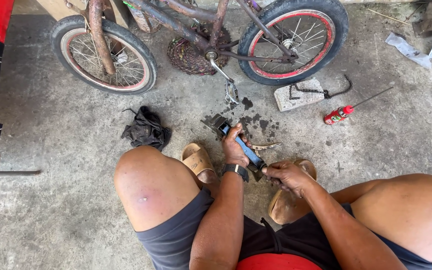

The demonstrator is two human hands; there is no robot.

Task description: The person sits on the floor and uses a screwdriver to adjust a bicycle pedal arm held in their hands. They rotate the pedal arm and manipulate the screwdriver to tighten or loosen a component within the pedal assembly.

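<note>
My left hand [235, 146], with a black watch on its wrist, grips the blue handle [247, 150] of a large adjustable wrench. The wrench's dark metal head [215, 123] rests on the oil-stained concrete floor in front of my knees. My right hand [287, 176] pinches the lower end of the same tool [259, 167], just above my right sandal. A small curved metal piece [266, 146] lies on the floor beside the handle.
A rusty small bicycle [211, 30] stands ahead, its pedal [231, 92] hanging near the wrench head. A black rag [146, 129] lies to the left. A concrete block [298, 95] with a chain [326, 92] and a red spray can [338, 115] lie to the right.
</note>
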